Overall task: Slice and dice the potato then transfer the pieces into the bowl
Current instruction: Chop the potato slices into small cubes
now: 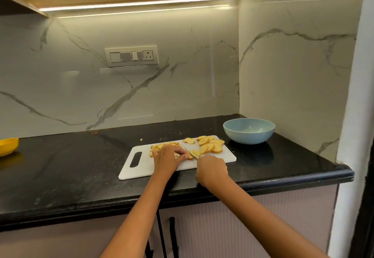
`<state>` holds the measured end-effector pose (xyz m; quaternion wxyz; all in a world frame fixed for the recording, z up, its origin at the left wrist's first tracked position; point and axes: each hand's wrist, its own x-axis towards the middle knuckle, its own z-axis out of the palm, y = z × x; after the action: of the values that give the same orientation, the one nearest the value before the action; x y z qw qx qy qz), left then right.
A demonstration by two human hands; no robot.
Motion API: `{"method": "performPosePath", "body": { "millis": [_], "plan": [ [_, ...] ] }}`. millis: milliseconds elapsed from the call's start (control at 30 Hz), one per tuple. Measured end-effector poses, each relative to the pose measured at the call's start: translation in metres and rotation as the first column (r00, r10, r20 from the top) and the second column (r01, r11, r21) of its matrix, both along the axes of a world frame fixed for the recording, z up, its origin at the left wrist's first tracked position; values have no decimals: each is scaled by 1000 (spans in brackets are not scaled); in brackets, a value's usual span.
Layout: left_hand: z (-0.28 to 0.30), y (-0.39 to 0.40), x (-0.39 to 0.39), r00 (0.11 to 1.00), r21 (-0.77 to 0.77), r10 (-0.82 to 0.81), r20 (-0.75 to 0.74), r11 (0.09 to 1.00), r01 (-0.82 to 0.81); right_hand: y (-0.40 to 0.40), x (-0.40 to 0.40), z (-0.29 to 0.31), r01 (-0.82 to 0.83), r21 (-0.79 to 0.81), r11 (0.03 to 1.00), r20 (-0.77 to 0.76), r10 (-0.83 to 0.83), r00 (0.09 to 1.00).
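Potato slices (pixel 210 145) lie fanned in an overlapping heap at the far right corner of a white cutting board (pixel 145 168), their pale yellow faces rimmed with brownish skin, each roughly oval and tilted against the next. A second heap of smaller cut pieces (pixel 159 147) sits toward the board's middle, partly hidden behind the left hand (pixel 168 158). That hand is curled, fingertips bent down onto a few slices that it pins to the board. The right hand (pixel 211 169) is closed around a knife handle that it hides entirely; the knife blade (pixel 191 153) shows only as a thin sliver running from the hand up and to the left, toward the left fingertips, across the pieces between both hands. The board lies with its long axis running left to right, slightly skewed, its handle slot at the left end, on a black stone countertop (pixel 70 168). A light blue bowl (pixel 249 131) stands just beyond the board's right corner, near the marble wall. A yellow bowl (pixel 8 146) sits at the far left edge.
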<state>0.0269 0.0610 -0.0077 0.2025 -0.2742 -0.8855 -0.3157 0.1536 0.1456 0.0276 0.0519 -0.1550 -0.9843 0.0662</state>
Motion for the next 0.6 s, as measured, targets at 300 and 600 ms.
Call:
{"method": "performPosePath", "body": {
  "millis": [300, 600],
  "plan": [
    [0, 0, -3, 999, 72, 42, 27, 996, -44, 8, 2, -4, 18, -142, 990, -80, -30, 996],
    [0, -1, -3, 999, 74, -37, 24, 997, 35, 2, -3, -1, 43, -155, 987, -57, -53, 997]
  ]
}}
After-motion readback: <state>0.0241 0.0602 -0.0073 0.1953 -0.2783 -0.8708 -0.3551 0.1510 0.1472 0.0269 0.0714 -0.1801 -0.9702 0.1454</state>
